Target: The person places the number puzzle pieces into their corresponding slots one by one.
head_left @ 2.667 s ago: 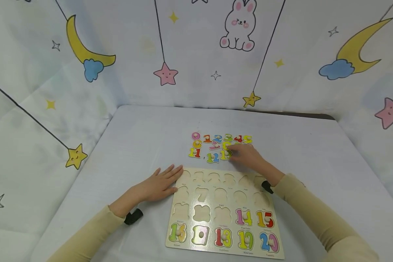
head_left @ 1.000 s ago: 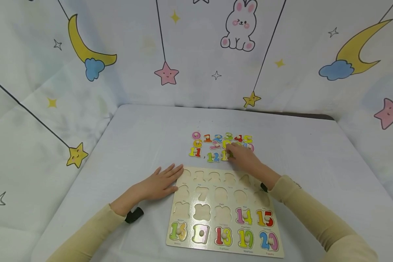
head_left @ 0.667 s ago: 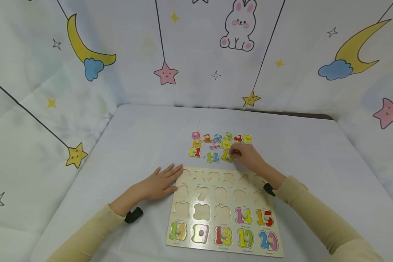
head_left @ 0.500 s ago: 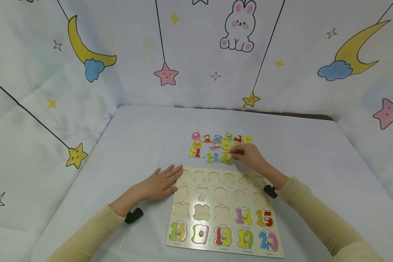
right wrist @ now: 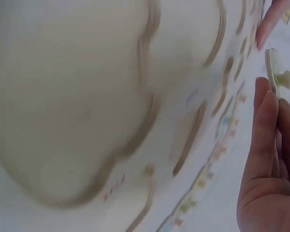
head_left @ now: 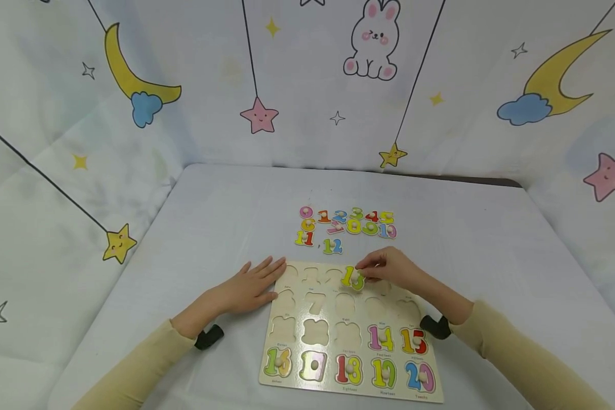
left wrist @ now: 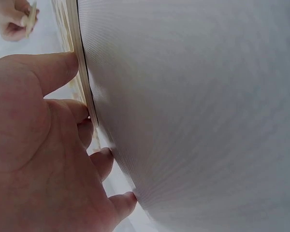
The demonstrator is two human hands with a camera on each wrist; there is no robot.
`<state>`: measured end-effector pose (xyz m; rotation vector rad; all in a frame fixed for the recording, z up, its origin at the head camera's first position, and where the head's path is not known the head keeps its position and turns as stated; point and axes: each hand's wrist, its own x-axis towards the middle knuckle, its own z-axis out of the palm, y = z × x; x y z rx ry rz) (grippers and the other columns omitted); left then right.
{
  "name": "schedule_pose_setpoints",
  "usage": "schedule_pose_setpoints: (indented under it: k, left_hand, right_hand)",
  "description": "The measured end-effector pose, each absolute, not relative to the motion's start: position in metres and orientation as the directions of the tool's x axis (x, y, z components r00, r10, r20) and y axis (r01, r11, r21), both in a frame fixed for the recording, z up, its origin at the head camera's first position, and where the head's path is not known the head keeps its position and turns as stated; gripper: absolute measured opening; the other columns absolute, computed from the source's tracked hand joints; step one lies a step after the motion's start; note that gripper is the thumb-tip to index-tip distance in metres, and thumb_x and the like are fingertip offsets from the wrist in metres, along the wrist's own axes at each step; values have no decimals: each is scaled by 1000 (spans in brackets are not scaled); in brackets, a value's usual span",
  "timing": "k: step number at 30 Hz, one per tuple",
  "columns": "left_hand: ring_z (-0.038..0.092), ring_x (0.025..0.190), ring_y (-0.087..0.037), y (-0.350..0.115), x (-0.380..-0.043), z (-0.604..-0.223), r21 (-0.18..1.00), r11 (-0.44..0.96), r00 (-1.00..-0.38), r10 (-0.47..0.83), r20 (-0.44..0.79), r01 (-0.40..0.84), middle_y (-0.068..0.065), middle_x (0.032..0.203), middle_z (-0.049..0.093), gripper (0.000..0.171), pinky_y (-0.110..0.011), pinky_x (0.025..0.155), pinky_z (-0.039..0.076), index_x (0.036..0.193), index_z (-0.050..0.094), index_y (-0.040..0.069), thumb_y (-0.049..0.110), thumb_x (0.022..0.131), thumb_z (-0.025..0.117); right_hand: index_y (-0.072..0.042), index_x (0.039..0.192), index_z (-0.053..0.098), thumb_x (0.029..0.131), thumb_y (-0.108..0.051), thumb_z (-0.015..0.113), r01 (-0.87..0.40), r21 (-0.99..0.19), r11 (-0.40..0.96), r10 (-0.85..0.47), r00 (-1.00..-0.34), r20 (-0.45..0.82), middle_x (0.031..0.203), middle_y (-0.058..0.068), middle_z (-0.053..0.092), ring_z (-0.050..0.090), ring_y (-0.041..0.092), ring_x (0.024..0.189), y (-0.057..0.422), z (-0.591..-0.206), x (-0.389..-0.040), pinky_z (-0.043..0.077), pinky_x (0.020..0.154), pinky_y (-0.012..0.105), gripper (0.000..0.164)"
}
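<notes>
My right hand (head_left: 393, 269) pinches the number 13 puzzle piece (head_left: 352, 278) above the upper part of the wooden number board (head_left: 333, 327). In the right wrist view the piece (right wrist: 272, 72) stands on edge between thumb and fingers, its round knob (right wrist: 285, 79) showing. My left hand (head_left: 248, 289) lies with straight fingers at the board's upper left edge; the left wrist view shows its thumb and fingers (left wrist: 63, 67) against that edge. Pieces 14 (head_left: 381, 339) through 20 (head_left: 421, 378) sit in the two lower rows, while the recesses above them are bare.
Beyond the board lie loose number pieces in rows, from the 0 (head_left: 306, 212) to the 12 (head_left: 332, 246). The white table (head_left: 225, 210) meets a printed cloth backdrop (head_left: 307, 136). A black wrist strap (head_left: 435, 327) sits near the right sleeve.
The 13 piece has left its spot among the loose pieces; my right hand has lifted it and brought it nearer, over the board. My left hand has stayed in place.
</notes>
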<state>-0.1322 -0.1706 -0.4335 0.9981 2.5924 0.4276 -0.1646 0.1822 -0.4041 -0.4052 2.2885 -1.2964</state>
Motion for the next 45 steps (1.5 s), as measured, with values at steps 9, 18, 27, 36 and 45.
schedule_pose_setpoints:
  k: [9,18,27,36,45]
  left_hand:
    - [8,139,-29,-171,-131,-434,397,710,-700,685,-200,581,-6,155,13,64,-62,103,10,150,19,6,32,99,47]
    - [7,139,-29,-171,-132,-435,391,711,-700,686,-200,585,-6,155,13,64,-62,103,10,150,18,7,33,99,46]
    - [8,139,-30,-171,-132,-431,395,709,-700,687,-196,584,-8,154,13,64,-62,103,10,150,19,5,32,99,47]
    - [8,139,-29,-171,-132,-433,390,712,-702,684,-198,584,-7,155,13,64,-61,103,10,150,19,6,32,99,47]
    - [8,139,-29,-171,-132,-433,391,712,-702,684,-198,583,-7,155,14,64,-62,103,11,150,19,6,33,99,47]
  right_hand:
    - [-7,89,73,86,-8,69,-113,-834,541,-598,-749,-286,83,-1,67,62,15,66,165,-409,-120,53,61,27,6]
    - [-13,87,74,85,-10,69,-165,-794,586,-606,-739,-294,75,-9,65,61,12,62,163,-413,-104,51,57,26,6]
    - [-13,85,74,84,-11,71,-204,-763,614,-610,-735,-294,72,-13,63,58,10,62,158,-411,-96,50,59,25,4]
    - [-17,80,70,83,-11,72,-258,-692,674,-567,-782,-261,69,-14,58,53,7,61,151,-406,-86,48,56,25,7]
    - [-16,76,65,80,-10,75,-314,-633,708,-556,-800,-225,67,-13,52,49,7,60,147,-407,-83,45,54,24,12]
